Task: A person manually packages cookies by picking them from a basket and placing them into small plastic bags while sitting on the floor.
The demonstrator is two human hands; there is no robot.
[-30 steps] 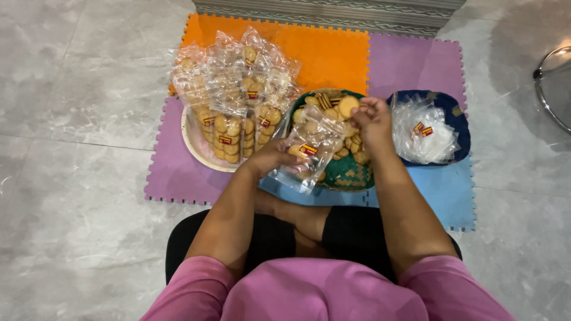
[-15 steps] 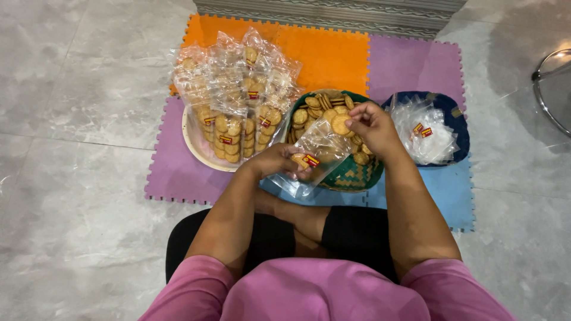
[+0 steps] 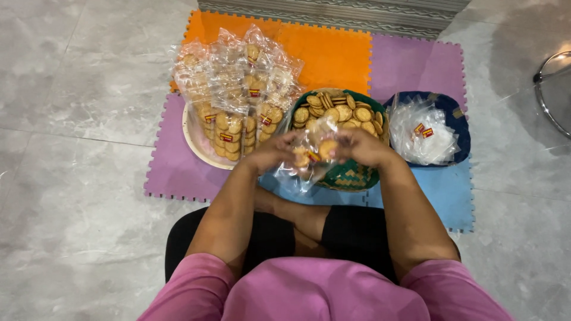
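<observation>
My left hand [image 3: 275,150] and my right hand [image 3: 361,147] both grip a clear plastic bag [image 3: 309,156] with a few round biscuits inside, held above my lap in front of a green woven basket [image 3: 350,177]. The basket holds several loose round biscuits [image 3: 340,110]. The bag carries a small red and yellow label.
A white round tray [image 3: 199,148] at the left is piled with filled biscuit bags [image 3: 238,89]. A dark blue basket [image 3: 458,128] at the right holds empty clear bags [image 3: 421,134]. All rest on orange, purple and blue foam mats [image 3: 333,53] over grey tile. A metal ring [image 3: 550,95] stands far right.
My right hand came down from the biscuit basket to the bag. Both hands now hold the bag closer to my body.
</observation>
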